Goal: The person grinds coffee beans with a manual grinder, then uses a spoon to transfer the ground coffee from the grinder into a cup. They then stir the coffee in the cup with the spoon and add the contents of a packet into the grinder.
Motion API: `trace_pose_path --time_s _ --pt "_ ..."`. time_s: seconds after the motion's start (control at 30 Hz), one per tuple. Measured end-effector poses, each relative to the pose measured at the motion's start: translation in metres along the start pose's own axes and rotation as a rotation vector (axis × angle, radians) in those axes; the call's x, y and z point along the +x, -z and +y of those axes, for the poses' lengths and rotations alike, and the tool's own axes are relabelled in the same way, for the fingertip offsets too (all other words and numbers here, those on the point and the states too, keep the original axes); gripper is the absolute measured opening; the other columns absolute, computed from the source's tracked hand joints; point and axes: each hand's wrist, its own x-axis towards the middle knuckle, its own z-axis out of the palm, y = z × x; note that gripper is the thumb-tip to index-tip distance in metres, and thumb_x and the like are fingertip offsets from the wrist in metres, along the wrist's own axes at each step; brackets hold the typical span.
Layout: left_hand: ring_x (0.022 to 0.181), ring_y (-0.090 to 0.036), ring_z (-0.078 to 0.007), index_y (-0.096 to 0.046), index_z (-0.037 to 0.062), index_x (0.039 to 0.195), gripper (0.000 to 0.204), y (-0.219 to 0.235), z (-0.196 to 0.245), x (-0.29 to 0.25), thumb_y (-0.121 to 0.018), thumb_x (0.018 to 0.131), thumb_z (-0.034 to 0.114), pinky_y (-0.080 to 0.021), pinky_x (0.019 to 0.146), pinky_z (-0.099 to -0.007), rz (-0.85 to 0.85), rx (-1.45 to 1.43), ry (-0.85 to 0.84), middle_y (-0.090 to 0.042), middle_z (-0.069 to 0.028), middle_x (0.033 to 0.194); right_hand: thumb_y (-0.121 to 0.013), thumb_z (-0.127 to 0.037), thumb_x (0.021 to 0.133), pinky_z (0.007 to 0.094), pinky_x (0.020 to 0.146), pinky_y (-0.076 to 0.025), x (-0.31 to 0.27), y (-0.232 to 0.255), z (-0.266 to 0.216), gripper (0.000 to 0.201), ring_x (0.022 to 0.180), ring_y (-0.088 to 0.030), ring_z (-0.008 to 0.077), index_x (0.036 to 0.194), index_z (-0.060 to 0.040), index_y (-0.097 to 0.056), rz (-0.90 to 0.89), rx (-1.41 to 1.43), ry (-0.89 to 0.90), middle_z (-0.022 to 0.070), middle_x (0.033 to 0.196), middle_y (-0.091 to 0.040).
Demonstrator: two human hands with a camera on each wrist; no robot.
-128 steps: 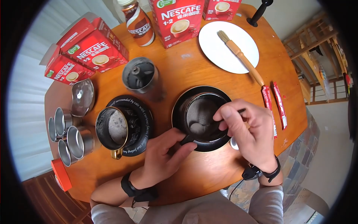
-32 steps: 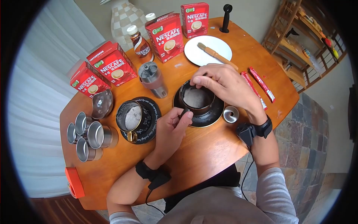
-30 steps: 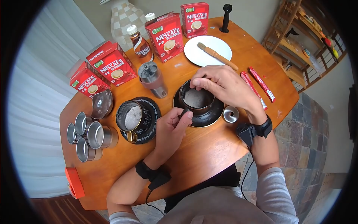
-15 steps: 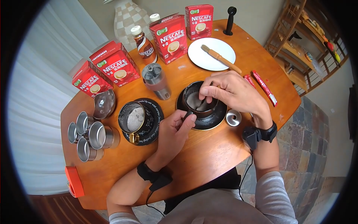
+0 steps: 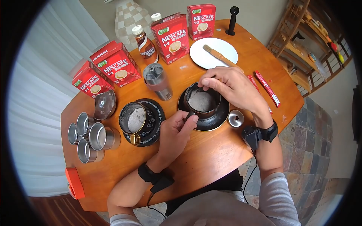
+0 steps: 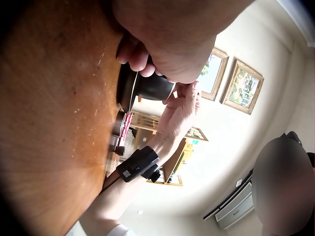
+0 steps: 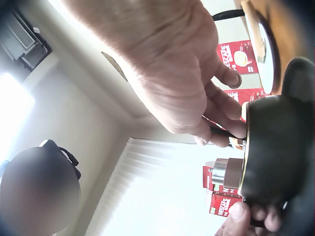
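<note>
A black cup (image 5: 205,114) with a thin gold rim stands on a black saucer (image 5: 214,124). Pale greyish contents (image 5: 200,101) cover its bottom. My left hand (image 5: 174,133) grips the cup's handle between thumb and curled fingers at the near left. Over the far right part of the rim, my right hand (image 5: 235,89) pinches a dark, thin spoon handle (image 7: 222,132) pointing into the cup. The spoon's lower end is hidden in the head view. From the left wrist, the cup wall (image 6: 153,88) shows between both hands.
A gold-handled cup (image 5: 132,117) with pale contents sits left on a lettered saucer (image 5: 152,124). Several metal cups (image 5: 98,136), a glass bowl (image 5: 105,104) and a grinder (image 5: 158,81) stand around. Behind are red Nescafe boxes (image 5: 171,39) and a plate (image 5: 198,60) with a brush (image 5: 218,56).
My right hand has shifted from the cup's right side toward its far rim, circling slightly with the spoon; the spoon's bowl showed half a second ago. My left hand keeps the cup handle.
</note>
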Motion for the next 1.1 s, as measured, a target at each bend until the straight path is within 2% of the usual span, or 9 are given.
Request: trace_pose_path --time_s 0.1,0.3,0.4,0.6,0.7,0.8,0.9,1.0,1.1 --pt "0.057 -0.048 0.0004 -0.068 0.0001 0.096 0.025 0.0 -0.001 0.0 -0.07 0.106 0.023 -0.036 0.05 -0.0213 0.003 -0.004 0.003 -0.061 0.0051 0.067 -0.062 -0.024 0.107 0.0333 0.074 -0.056 -0.004 0.008 -0.005 0.03 0.081 -0.072 0.0183 0.1 0.0013 -0.077 -0.18 0.174 -0.105 0.0098 0.09 -0.077" --pt "0.057 -0.048 0.0004 -0.068 0.0002 0.096 0.025 0.001 -0.003 0.0 -0.069 0.106 0.023 -0.036 0.05 -0.0214 -0.006 0.016 0.002 -0.061 0.0051 0.068 -0.064 -0.022 0.106 0.0316 0.072 -0.055 0.0 -0.001 -0.001 0.028 0.079 -0.071 0.0166 0.099 0.0016 -0.077 -0.017 0.008 0.034 0.009 0.089 -0.077" --pt "0.056 -0.047 0.0004 -0.068 0.0001 0.095 0.025 0.0 0.0 0.0 -0.07 0.106 0.023 -0.036 0.05 -0.0215 0.007 -0.008 0.005 -0.06 0.0052 0.067 -0.065 -0.023 0.106 0.0314 0.072 -0.054 -0.005 0.007 -0.007 0.029 0.079 -0.071 0.0163 0.099 0.0014 -0.078 -0.178 0.209 -0.107 0.0087 0.089 -0.077" --pt "0.056 -0.047 0.0002 -0.068 -0.0003 0.095 0.026 0.001 -0.002 0.001 -0.07 0.106 0.023 -0.036 0.05 -0.0218 -0.006 0.013 0.007 -0.061 0.0048 0.067 -0.065 -0.022 0.105 0.03 0.072 -0.054 -0.002 0.002 -0.005 0.028 0.078 -0.069 0.0139 0.099 0.0018 -0.078 -0.013 0.008 -0.025 0.0084 0.089 -0.077" --pt "0.056 -0.047 -0.0001 -0.068 -0.0005 0.096 0.026 0.002 -0.002 0.0 -0.07 0.106 0.023 -0.036 0.05 -0.0219 -0.002 0.013 0.006 -0.061 0.0043 0.067 -0.065 -0.022 0.106 0.0303 0.072 -0.054 -0.006 0.008 -0.006 0.028 0.079 -0.069 0.0138 0.099 0.0022 -0.078 -0.136 0.157 -0.074 0.0087 0.088 -0.077" --pt "0.056 -0.048 -0.0002 -0.068 -0.0006 0.096 0.026 0.001 -0.002 0.0 -0.07 0.105 0.023 -0.037 0.05 -0.0219 0.004 0.013 0.004 -0.062 0.004 0.067 -0.065 -0.022 0.106 0.03 0.073 -0.054 -0.005 0.007 -0.014 0.028 0.08 -0.07 0.0143 0.099 0.0023 -0.078 -0.115 0.075 -0.083 0.0087 0.088 -0.077" --pt "0.056 -0.048 -0.0003 -0.069 -0.0004 0.097 0.025 0.001 -0.002 0.0 -0.07 0.105 0.023 -0.037 0.05 -0.0217 0.003 0.014 0.004 -0.063 0.0037 0.068 -0.065 -0.022 0.106 0.03 0.073 -0.054 -0.001 0.0 -0.005 0.028 0.08 -0.07 0.0149 0.1 0.0026 -0.078 0.014 -0.07 0.025 0.0093 0.089 -0.077" --pt "0.056 -0.049 -0.0003 -0.069 -0.0003 0.097 0.025 0.001 -0.002 0.0 -0.07 0.105 0.023 -0.037 0.05 -0.0216 0.002 0.01 0.006 -0.063 0.0035 0.068 -0.065 -0.024 0.106 0.0316 0.073 -0.054 -0.004 0.004 -0.004 0.03 0.081 -0.071 0.017 0.1 0.0025 -0.078 -0.092 0.122 -0.032 0.0097 0.088 -0.077" --pt "0.056 -0.049 -0.0003 -0.069 -0.0004 0.097 0.025 0.001 -0.002 0.001 -0.07 0.105 0.024 -0.038 0.05 -0.0216 0.003 0.011 0.003 -0.064 0.0033 0.069 -0.064 -0.022 0.103 0.0373 0.078 -0.057 -0.006 0.009 -0.012 0.028 0.085 -0.075 0.027 0.104 0.0024 -0.077 -0.179 0.205 -0.132 0.0139 0.09 -0.077"
